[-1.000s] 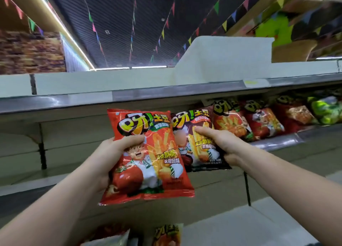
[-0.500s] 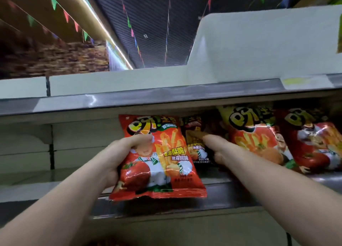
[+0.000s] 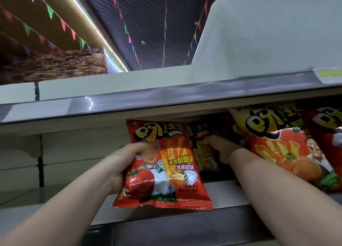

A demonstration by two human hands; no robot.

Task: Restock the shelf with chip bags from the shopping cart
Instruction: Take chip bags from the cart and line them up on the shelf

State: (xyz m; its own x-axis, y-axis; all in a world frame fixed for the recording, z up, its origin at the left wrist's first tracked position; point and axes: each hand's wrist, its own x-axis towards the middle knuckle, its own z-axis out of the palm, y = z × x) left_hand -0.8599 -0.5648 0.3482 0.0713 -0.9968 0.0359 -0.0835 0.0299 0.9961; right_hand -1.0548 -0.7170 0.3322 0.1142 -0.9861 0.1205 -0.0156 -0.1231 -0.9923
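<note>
My left hand [image 3: 122,164] grips a red chip bag [image 3: 166,173] by its left edge, upright, over the front of the white shelf board [image 3: 222,194]. My right hand [image 3: 220,147] is deeper in the shelf, fingers closed on a dark chip bag [image 3: 203,153] that stands upright behind and to the right of the red one. Part of the dark bag is hidden by the red bag and by my hand. The shopping cart is out of view.
More chip bags lean on the shelf at the right: a yellow-and-red one [image 3: 281,146] against my right forearm and a red one [image 3: 327,134] at the edge. The upper shelf rail [image 3: 166,99] hangs just above the bags. The shelf's left part holds nothing.
The view has closed in on the shelf. My right hand has carried the dark bag from in front of the shelf back into it. My left hand has brought the red bag up to the shelf's front.
</note>
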